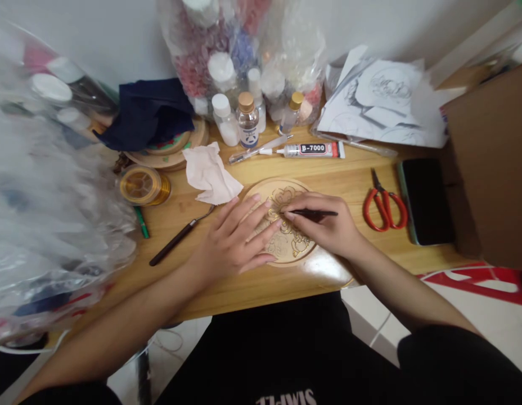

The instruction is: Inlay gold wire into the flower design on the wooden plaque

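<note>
A round wooden board (282, 256) lies on the table, its face carrying a line drawing with gold wire outlines along part of it. My left hand (238, 239) rests flat over the board's left side, fingers spread, hiding part of the pattern. In a pinch, my right hand (328, 222) holds slim black tweezers (315, 213), their tip down at the upper middle of the board. That tip is partly hidden by my fingers. Left of my left hand lies a dark-handled spatula (174, 241), with a crumpled tissue (210, 174) above it.
A glue tube (314, 149), a clear pen (261, 149) and several bottles (247, 121) stand or lie behind the board. Red-handled pliers (385, 208) and a phone (425, 199) are at right, beside a cardboard box (493, 169). A gold wire spool (145, 185) and plastic bags (54, 225) occupy the left.
</note>
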The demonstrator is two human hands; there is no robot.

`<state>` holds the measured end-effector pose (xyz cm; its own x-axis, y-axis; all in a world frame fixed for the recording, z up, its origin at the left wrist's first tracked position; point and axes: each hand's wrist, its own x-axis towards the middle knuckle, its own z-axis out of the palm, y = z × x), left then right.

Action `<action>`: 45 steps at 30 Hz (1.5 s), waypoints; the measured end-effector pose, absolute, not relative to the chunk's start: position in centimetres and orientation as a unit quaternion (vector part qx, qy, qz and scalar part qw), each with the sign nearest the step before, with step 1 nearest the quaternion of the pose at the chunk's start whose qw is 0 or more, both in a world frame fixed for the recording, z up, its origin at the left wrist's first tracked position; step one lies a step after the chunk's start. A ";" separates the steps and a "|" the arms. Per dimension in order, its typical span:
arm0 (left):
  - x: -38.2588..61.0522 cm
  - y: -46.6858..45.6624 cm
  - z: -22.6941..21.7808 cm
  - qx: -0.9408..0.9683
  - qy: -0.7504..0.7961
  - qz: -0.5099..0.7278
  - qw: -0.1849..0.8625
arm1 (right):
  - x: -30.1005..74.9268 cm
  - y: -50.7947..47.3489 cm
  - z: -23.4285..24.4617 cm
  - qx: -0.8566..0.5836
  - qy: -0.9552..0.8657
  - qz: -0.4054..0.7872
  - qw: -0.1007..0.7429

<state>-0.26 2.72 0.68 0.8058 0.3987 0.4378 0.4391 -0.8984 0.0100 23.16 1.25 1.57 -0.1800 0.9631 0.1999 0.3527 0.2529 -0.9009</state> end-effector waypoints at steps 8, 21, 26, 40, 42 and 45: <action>0.1 3.0 0.7 -0.949 -0.252 -0.189 0.001 | 23.1 1.4 1.9 -0.496 -0.640 0.390 0.438; 0.0 2.9 0.1 -0.939 -0.271 -0.213 -0.003 | 25.1 0.4 3.7 -0.512 -0.804 0.121 0.278; 0.0 3.0 0.2 -0.935 -0.261 -0.240 0.009 | 25.8 0.0 4.4 -0.483 -0.863 0.020 0.147; 0.1 3.0 -0.4 -0.938 -0.274 -0.208 -0.034 | 25.6 0.5 1.9 -0.417 -0.904 -0.022 0.094; 0.1 3.0 -0.7 -0.937 -0.276 -0.210 -0.043 | 25.4 0.5 2.0 -0.418 -0.904 -0.030 0.085; 0.1 3.0 -0.6 -0.935 -0.279 -0.209 -0.058 | 25.0 0.6 2.1 -0.419 -0.903 -0.037 0.086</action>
<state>0.14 2.95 -0.63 0.7568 0.5470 0.3578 0.4988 -0.8371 0.2246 25.04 0.60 2.07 -0.6349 0.7499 0.1858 0.7626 0.6468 -0.0049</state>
